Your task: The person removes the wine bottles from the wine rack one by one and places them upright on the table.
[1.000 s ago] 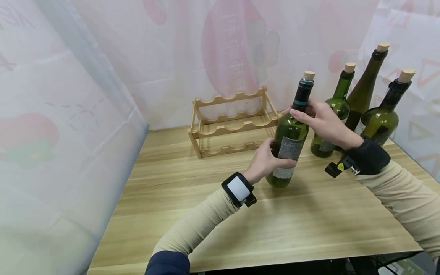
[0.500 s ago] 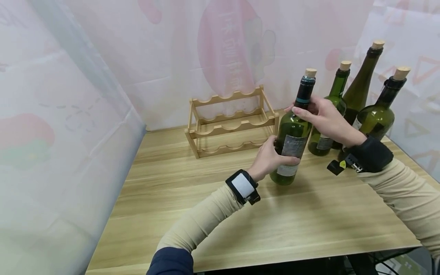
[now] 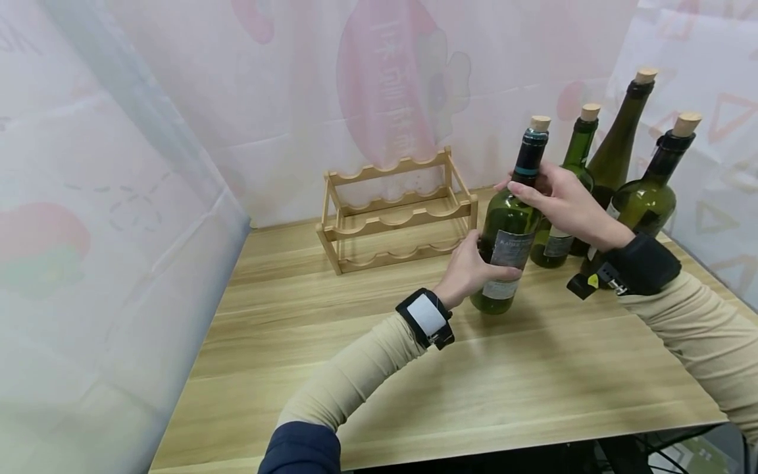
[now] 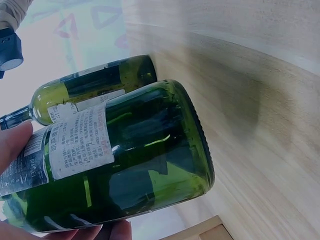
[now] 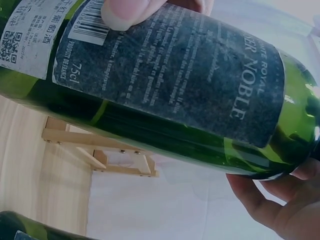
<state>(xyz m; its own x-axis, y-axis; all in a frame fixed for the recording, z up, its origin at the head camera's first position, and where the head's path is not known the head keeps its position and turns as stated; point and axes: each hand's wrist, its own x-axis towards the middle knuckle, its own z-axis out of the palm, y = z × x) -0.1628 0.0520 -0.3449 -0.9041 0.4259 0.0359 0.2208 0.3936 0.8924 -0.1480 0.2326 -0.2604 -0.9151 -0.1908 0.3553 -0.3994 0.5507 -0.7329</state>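
Both hands hold a green wine bottle [image 3: 512,247] with a cork, nearly upright and leaning slightly right, its base close over the table. The left hand [image 3: 469,270] grips the lower body, thumb across the label. Higher up, the right hand [image 3: 571,205] holds the bottle at the shoulder and neck, thumb in front. The left wrist view shows the bottle's base and white back label [image 4: 82,142]; in the right wrist view the dark label [image 5: 175,70] faces the camera. Right behind the right hand stand several other corked bottles, one of them slim and tall [image 3: 616,148].
A wooden bottle rack [image 3: 403,220] with scalloped rails stands at the back of the wooden table [image 3: 284,342], left of the held bottle. A printed curtain [image 3: 284,99] hangs behind it. Another corked bottle [image 3: 648,197] is by the right wrist, near the table's right edge.
Both hands have carried the bottle a little to the right, away from the rack and nearer the standing bottles. Their hold looks the same. The head view has shifted slightly.
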